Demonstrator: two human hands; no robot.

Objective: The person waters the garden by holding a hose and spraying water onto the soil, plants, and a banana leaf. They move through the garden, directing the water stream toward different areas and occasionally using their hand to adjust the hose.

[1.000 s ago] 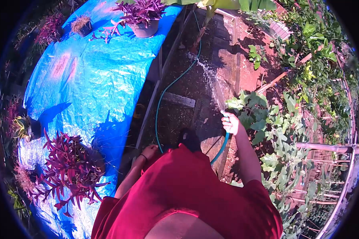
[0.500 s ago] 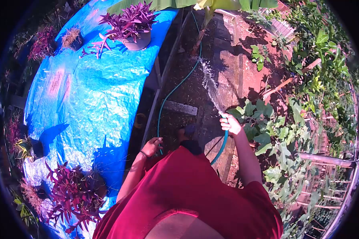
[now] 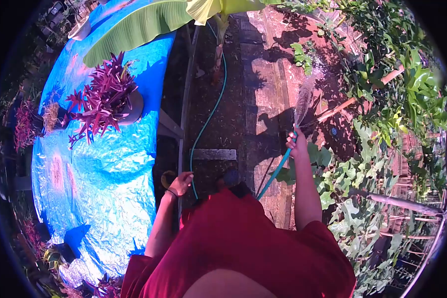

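Observation:
My right hand (image 3: 299, 145) is wrapped round a green garden hose (image 3: 275, 173) near its end. Water (image 3: 304, 97) sprays from the tip up toward a small leafy plant (image 3: 303, 57) on reddish soil. The hose drops from my hand toward my body, where my shirt hides it. Another stretch of green hose lies along the ground just right of my left hand (image 3: 182, 183). That hand hangs beside the blue tarp's edge, its fingers loosely curled together, nothing visible in them.
On the left, a blue tarp (image 3: 109, 179) bears a potted purple plant (image 3: 104, 97). A banana plant (image 3: 218, 54) spreads a big leaf over it. A concrete block (image 3: 214, 154) lies ahead. Leafy plants (image 3: 352, 198) and wooden poles (image 3: 397, 201) line the right side.
My right hand has moved up and right with the hose, swinging the spray from the path toward the right-hand soil. My left hand has shifted slightly left. The view has moved too.

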